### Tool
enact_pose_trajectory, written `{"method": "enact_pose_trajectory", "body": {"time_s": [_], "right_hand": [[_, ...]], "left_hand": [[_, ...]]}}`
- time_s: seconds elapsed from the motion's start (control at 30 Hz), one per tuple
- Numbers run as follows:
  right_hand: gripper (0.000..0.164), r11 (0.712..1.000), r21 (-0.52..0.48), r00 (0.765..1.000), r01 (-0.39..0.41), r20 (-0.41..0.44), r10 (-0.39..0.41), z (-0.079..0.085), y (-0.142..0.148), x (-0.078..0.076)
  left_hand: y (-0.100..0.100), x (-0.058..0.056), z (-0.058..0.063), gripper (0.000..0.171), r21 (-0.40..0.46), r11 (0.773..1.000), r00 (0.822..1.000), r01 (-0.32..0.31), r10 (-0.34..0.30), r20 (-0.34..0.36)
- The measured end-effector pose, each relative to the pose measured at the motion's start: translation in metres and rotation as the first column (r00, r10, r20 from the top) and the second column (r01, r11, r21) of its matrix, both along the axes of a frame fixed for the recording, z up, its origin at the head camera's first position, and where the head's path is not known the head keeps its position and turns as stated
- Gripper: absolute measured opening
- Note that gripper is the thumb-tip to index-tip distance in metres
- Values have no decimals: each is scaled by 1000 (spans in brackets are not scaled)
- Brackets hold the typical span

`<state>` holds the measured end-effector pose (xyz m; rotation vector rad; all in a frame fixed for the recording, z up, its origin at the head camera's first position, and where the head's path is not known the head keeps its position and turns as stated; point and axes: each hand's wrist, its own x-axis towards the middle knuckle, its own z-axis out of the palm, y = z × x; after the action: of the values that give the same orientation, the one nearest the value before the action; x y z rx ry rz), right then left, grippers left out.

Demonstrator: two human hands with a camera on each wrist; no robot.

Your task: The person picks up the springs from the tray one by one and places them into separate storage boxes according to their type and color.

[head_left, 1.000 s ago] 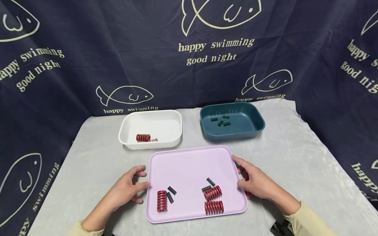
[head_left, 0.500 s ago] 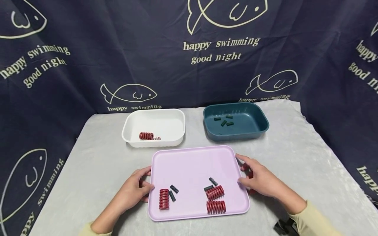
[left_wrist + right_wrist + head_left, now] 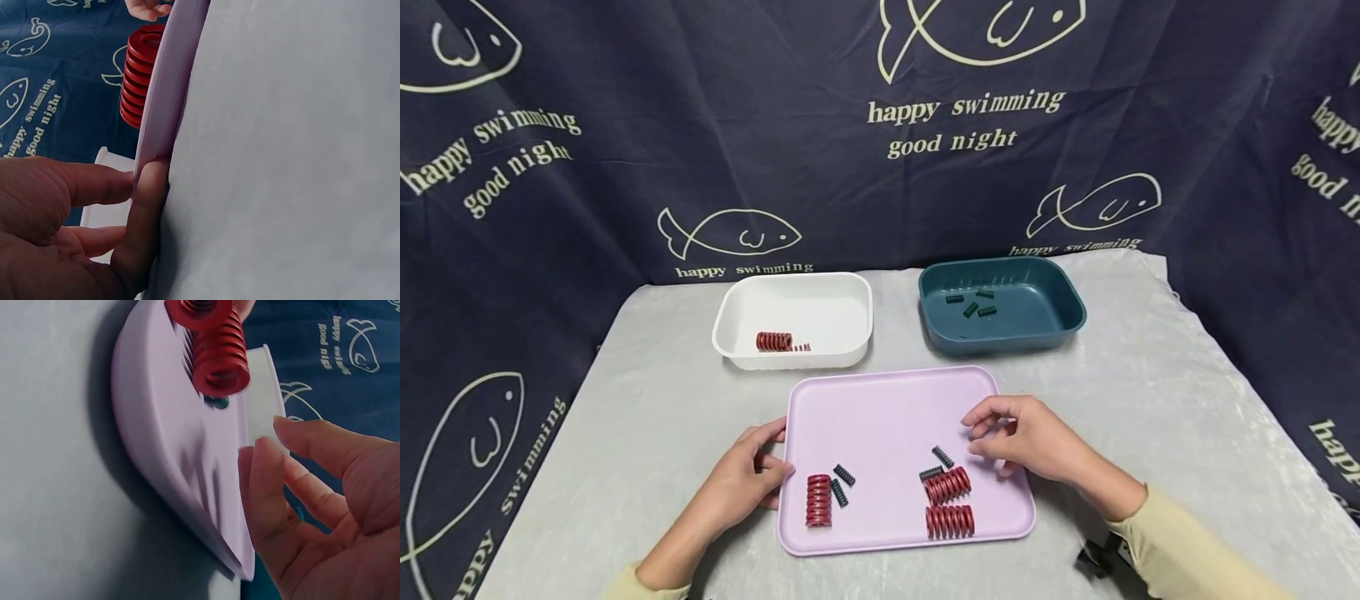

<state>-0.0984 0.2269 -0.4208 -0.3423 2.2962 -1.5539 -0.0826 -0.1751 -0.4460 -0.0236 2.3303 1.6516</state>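
Note:
A pale purple tray (image 3: 880,425) lies in front of the person, with three thick red compression springs on it: one at left (image 3: 818,500), two at right, the nearer one (image 3: 950,522) just below the other (image 3: 948,486). Thin dark springs lie beside them, a pair (image 3: 844,475) at left and another pair (image 3: 943,457) at right. My left hand (image 3: 745,475) holds the tray's left rim; in the left wrist view its fingertips meet both sides of the rim. My right hand (image 3: 1026,437) hovers over the tray's right side, fingers loosely bent around nothing, close to the right dark springs.
Behind the tray, a white bin (image 3: 793,360) at left holds a red spring (image 3: 773,342) and small red pieces. A teal bin (image 3: 1007,343) at right holds several dark springs (image 3: 987,312). A dark blue printed curtain (image 3: 842,183) hangs behind the grey cloth-covered table (image 3: 1150,375).
My right hand has let go of the tray's right rim and moved left over the tray. My left hand has closed in on the left rim. The springs keep their places on the tray.

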Motion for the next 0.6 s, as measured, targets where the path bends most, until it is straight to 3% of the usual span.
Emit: {"method": "enact_pose_trajectory", "body": {"time_s": [0.2,0.6], "right_hand": [[27,1000,20,998,-17,53,16,-6,-13,-3],[23,983,185,997,-15,-70,29,-11,-36,-6]], "left_hand": [[0,-1,-1,66,13,1000,1000,-3,3,-3],[-1,1,-1,67,17,1000,1000,-9,9,-1]]}}
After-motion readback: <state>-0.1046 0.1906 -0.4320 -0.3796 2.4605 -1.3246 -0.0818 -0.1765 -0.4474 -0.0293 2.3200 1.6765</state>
